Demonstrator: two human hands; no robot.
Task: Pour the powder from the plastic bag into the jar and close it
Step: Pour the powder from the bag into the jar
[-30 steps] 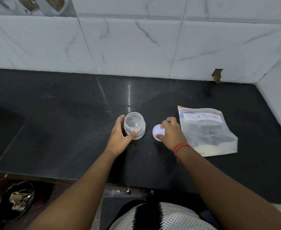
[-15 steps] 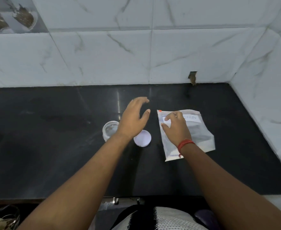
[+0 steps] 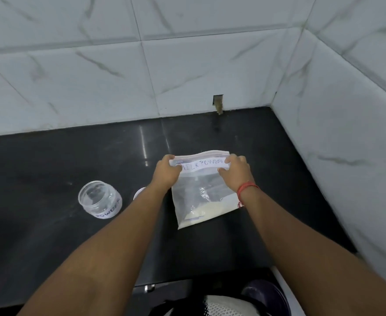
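Observation:
A clear zip plastic bag [image 3: 201, 197] labelled "MILK POWDER" is held upright over the black counter, with pale powder settled in its bottom. My left hand [image 3: 168, 171] pinches the bag's top left corner and my right hand [image 3: 235, 171] pinches its top right corner. The zip strip looks closed. A small clear jar [image 3: 99, 199] with a "POWDER" label stands open and empty to the left. Its white lid [image 3: 138, 193] lies on the counter beside it, mostly hidden behind my left forearm.
The black stone counter [image 3: 50, 236] meets white marble-tiled walls at the back and on the right [image 3: 347, 156]. A small hole in the tile [image 3: 218, 103] sits just above the counter behind the bag. The counter's front edge runs below my forearms.
My left hand left the jar and my right hand left the lid. Both moved to the bag, which now stands lifted by its top corners instead of lying flat.

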